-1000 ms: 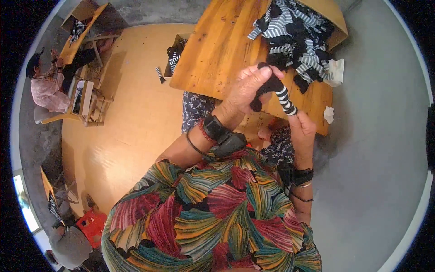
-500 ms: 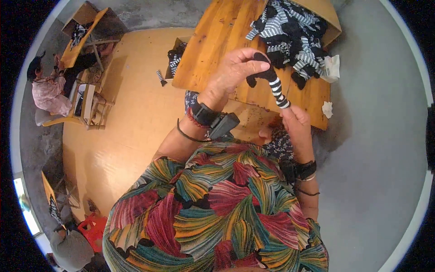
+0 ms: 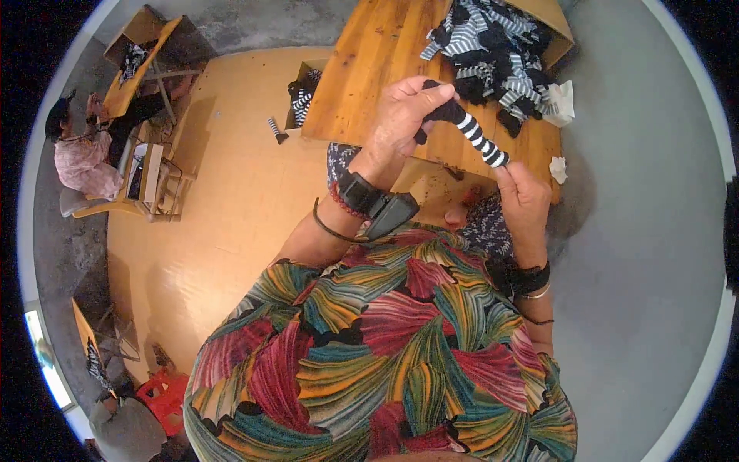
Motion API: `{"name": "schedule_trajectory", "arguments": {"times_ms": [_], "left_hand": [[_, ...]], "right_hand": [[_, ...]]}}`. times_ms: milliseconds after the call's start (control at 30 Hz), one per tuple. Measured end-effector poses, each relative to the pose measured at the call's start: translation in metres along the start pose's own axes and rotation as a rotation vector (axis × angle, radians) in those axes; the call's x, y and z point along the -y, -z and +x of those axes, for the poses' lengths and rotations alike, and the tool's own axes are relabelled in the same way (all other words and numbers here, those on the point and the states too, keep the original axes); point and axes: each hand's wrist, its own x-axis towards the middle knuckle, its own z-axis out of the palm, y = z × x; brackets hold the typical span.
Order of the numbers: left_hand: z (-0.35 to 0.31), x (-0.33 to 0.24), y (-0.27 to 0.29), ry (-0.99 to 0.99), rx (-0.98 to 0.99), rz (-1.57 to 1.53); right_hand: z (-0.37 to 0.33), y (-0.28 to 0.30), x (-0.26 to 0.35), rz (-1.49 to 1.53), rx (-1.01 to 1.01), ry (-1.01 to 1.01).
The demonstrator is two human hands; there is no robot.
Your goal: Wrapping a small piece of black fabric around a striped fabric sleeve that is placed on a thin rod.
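A small black-and-white knitted piece is stretched between my hands, over the near edge of the wooden table. It has a striped tube and a plain black end; its exact kind I cannot make out. My left hand is closed on the black end, thumb on top, and some black fabric hangs below the fingers. At the striped end, my right hand pinches the tip. Beyond them lies a heap of similar black and striped knitted pieces, partly in a tipped cardboard box.
White crumpled papers lie at the table's right edge. On the floor to the left stand a carton of knitted pieces and one loose striped piece. Farther left, a person sits at another table; a red plastic crate stands lower left.
My right hand has moved right and slightly up, drawing the striped tube straighter. My left hand keeps its hold on the black end and has shifted slightly.
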Motion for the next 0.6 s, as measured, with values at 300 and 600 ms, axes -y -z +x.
{"name": "schedule_trajectory", "arguments": {"times_ms": [300, 600], "left_hand": [[-0.018, 0.011, -0.020, -0.051, 0.106, -0.242], [-0.006, 0.005, -0.034, -0.189, -0.210, -0.122]], "right_hand": [[-0.008, -0.008, 0.011, 0.930, 0.425, -0.601], [0.003, -0.022, -0.003, 1.281, 0.565, -0.638]]}}
